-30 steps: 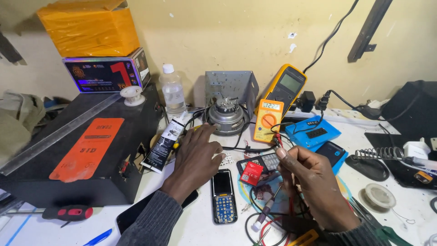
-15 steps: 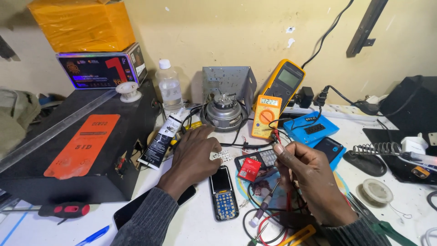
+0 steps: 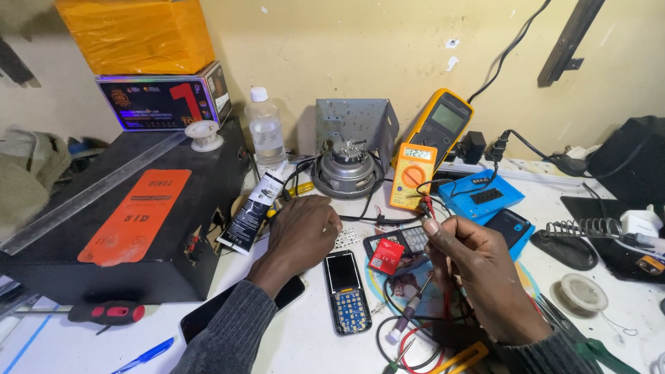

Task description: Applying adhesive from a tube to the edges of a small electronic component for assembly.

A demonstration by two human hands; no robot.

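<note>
The left hand (image 3: 301,228) rests knuckles-up on the white bench top (image 3: 305,325), fingers curled down over something hidden beneath the palm; whether it grips cannot be told. The right hand (image 3: 478,277) is clenched around thin test leads, pinching a red probe tip (image 3: 427,204) between thumb and forefinger, just near of the small orange multimeter (image 3: 412,176). That meter leans against a larger yellow multimeter (image 3: 443,128) at the far wall.

Open room is scarce. Between the hands lie a keypad phone (image 3: 346,291) and a red-labelled calculator (image 3: 398,246) (both touching or just beside the lead tangle). A black case (image 3: 104,228) with an orange label walls off the left side; a black tube (image 3: 253,211) leans at its right edge. A round motor (image 3: 343,170) sits far of the left hand. To the right, a blue box (image 3: 481,197), a coiled soldering stand (image 3: 578,232) and a solder spool (image 3: 580,292) crowd the surface. The near left strip holds a red-handled screwdriver (image 3: 107,313).

The wall behind is bare yellow plaster.
</note>
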